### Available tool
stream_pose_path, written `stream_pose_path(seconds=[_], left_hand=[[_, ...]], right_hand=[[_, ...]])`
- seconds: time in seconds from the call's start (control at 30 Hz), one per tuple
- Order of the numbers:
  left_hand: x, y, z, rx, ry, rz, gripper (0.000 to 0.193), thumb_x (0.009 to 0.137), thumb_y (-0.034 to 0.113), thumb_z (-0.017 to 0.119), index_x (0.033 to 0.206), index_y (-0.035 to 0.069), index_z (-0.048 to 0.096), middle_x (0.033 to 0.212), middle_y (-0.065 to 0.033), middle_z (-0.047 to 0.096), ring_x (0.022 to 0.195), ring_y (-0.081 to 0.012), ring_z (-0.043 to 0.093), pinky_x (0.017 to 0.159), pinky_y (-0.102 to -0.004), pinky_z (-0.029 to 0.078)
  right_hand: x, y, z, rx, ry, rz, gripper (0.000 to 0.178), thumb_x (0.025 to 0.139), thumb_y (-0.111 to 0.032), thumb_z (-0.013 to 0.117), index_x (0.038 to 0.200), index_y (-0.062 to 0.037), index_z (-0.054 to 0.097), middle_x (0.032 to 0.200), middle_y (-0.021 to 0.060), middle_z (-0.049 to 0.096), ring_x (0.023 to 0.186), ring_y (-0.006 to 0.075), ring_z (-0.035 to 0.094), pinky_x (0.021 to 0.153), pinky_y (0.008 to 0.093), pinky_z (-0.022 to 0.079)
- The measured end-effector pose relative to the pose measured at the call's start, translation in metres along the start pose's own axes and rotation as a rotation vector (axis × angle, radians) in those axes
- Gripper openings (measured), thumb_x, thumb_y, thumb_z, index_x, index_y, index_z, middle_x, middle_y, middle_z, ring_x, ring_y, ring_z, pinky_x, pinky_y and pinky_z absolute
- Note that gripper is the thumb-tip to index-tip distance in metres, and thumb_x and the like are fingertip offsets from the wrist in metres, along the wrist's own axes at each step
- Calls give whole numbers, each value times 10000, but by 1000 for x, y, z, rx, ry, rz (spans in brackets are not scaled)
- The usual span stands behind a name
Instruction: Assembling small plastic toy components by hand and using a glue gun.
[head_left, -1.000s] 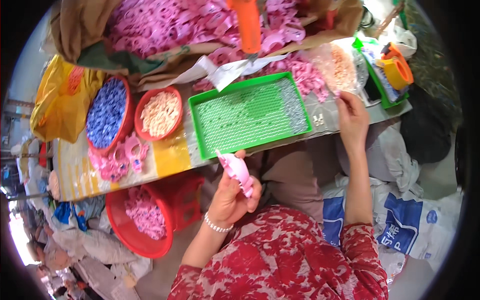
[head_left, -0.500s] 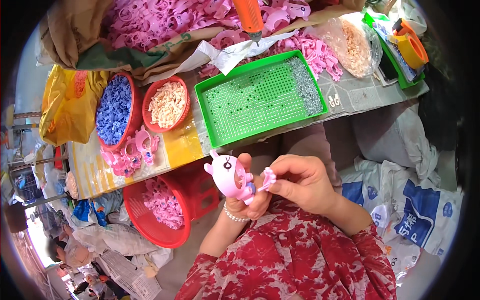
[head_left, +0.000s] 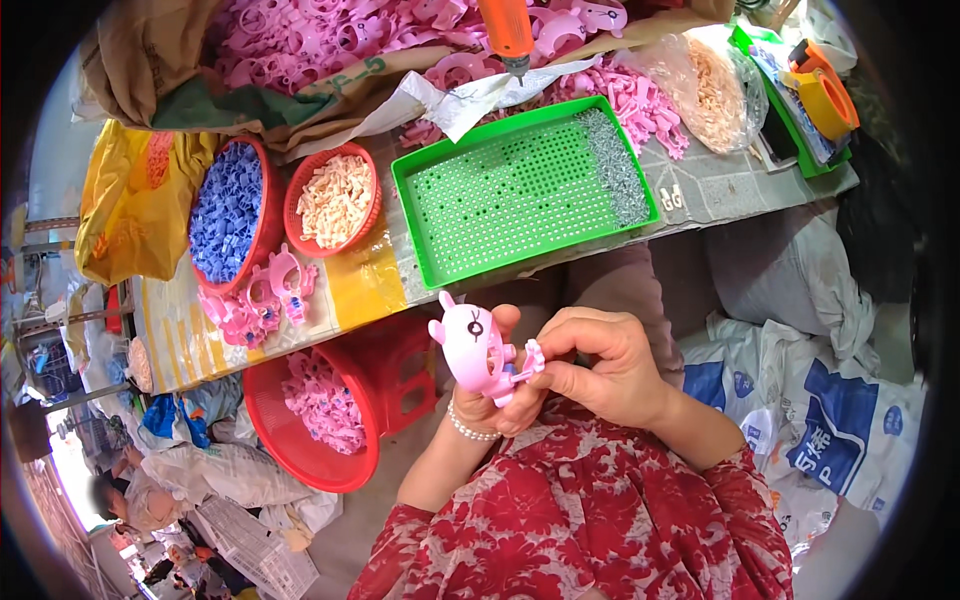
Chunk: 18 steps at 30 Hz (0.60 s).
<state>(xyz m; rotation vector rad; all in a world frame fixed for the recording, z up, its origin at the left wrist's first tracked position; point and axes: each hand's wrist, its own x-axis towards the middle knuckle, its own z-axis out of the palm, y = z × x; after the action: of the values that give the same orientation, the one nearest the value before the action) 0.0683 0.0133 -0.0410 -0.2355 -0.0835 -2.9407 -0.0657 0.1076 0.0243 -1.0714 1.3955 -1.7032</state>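
Fitting: a small part is being joined to a toy shell, held low in front of the person's body, below the bench edge.
Left hand (head_left: 490,395): closed around the pink plastic animal-shaped toy shell (head_left: 468,345), cradling it from beneath, with a pearl bracelet at the wrist.
Right hand (head_left: 600,368): fingers pinched shut on a small pink flower-shaped plastic piece (head_left: 530,360), pressed against the shell's side where a bit of blue shows.
Step in hand: by my reading, seating the small piece into the shell; it looks touching but whether fully home I cannot tell.
Next move calls for: steady thumb pressure with the shell kept from twisting, I would judge.
Above the hands: a green perforated plastic tray (head_left: 440,180) with small grey metal screws (head_left: 615,165) heaped at its right end.
Above and left of the hands: a red basket of cream plastic bits (head_left: 335,200) and a red basket of blue plastic bits (head_left: 228,210).
Left of the hands, lower: a red tub of pink parts (head_left: 320,400).
Far above: an orange power screwdriver (head_left: 507,30) hanging tip down.
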Motion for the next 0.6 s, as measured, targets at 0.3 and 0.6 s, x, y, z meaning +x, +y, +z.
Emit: stream_pose_path(seconds=[0.3,0.6], left_hand=[[5,-1,3,6,132,-55,497,943,214,465,1397,183,267,831,-229,588,390,-183,486,326,-266,404],[10,-6,16,12,281,-50,461,932,188,493,1358,134,324,784,-195,605,435,-182,514,341,-259,409]], right_hand=[[-4,6,-9,-100,-1,-96,108,761,-55,705,786,6,621,740,94,632,643,174,595,575,262,456],[-6,16,-11,86,6,-61,87,746,-5,697,783,21,623,754,91,631,659,156,608,584,255,465]])
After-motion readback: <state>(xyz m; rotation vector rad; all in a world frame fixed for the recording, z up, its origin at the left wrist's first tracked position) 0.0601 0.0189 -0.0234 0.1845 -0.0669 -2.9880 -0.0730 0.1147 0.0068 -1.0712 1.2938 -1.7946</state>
